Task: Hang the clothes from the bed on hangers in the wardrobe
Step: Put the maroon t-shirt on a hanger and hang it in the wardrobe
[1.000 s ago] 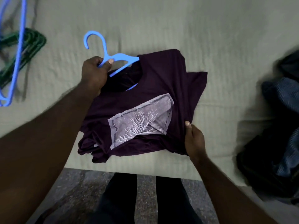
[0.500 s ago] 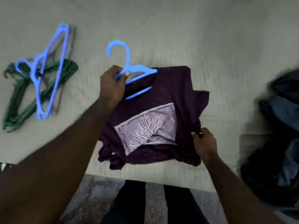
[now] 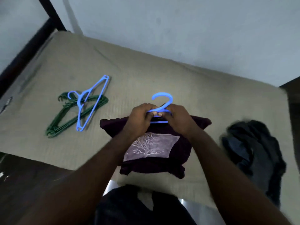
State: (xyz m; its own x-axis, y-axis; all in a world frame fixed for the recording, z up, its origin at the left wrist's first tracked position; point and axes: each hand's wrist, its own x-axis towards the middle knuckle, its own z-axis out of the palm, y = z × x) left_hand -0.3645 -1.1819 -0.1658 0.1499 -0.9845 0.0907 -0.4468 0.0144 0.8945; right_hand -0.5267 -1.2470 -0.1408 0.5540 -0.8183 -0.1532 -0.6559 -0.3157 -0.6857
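Note:
A dark purple T-shirt (image 3: 178, 153) with a pale tree print hangs from a blue hanger (image 3: 162, 101) just above the bed (image 3: 146, 75). Only the hanger's hook and part of its bar show above the collar; its arms are inside the shirt. My left hand (image 3: 139, 117) grips the hanger's neck from the left. My right hand (image 3: 180, 119) holds the hanger and the collar from the right. The two hands touch at the hook's base.
A loose blue hanger (image 3: 90, 103) lies across several green hangers (image 3: 68, 117) on the bed's left part. A heap of dark clothes (image 3: 253, 148) lies at the right. A dark bed frame (image 3: 24, 51) runs along the left. A pale wall (image 3: 178, 26) stands behind.
My right hand left the shirt's lower edge and came up to the hanger beside my left hand. The shirt turned square to me and rose. The camera tilted up, so the wall shows.

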